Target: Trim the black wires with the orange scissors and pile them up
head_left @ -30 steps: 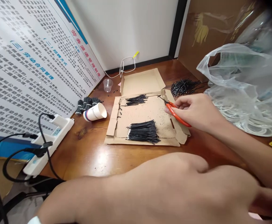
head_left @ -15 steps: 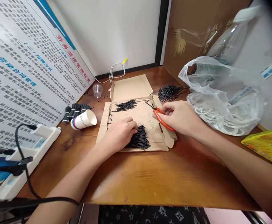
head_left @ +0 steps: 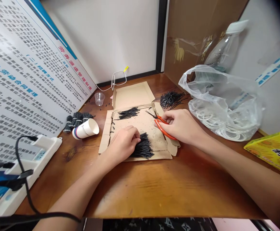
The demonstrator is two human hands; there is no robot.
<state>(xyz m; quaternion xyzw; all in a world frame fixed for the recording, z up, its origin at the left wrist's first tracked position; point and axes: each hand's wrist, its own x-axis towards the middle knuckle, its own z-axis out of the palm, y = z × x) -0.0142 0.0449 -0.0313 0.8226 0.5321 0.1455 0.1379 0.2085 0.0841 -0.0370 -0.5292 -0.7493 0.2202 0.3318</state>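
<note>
Orange-handled scissors (head_left: 163,127) are in my right hand (head_left: 178,123), which is closed around the handles. Their narrow dark blades point left over a flattened cardboard box (head_left: 159,155) and look slightly apart. My left hand (head_left: 125,140) rests at the left side of a dense pile of short black wires (head_left: 143,147) at the box's near edge. Its fingers are curled and pressed together; anything pinched in them is hidden. Another small row of black wires (head_left: 128,113) lies at the far left of the box. Tiny dark scraps dot the cardboard between the piles.
A loose heap of black wires (head_left: 171,100) lies behind the box. On the left are tied wire bundles (head_left: 74,122), a tipped paper cup (head_left: 86,129), a clear cup (head_left: 99,98) and a power strip (head_left: 37,157). A plastic bag (head_left: 221,112) and yellow packet (head_left: 272,149) stand right.
The camera view has shifted slightly. My left fingers have moved a little at the pile's edge. The scissors stay in my right hand, still held over the box's right side.
</note>
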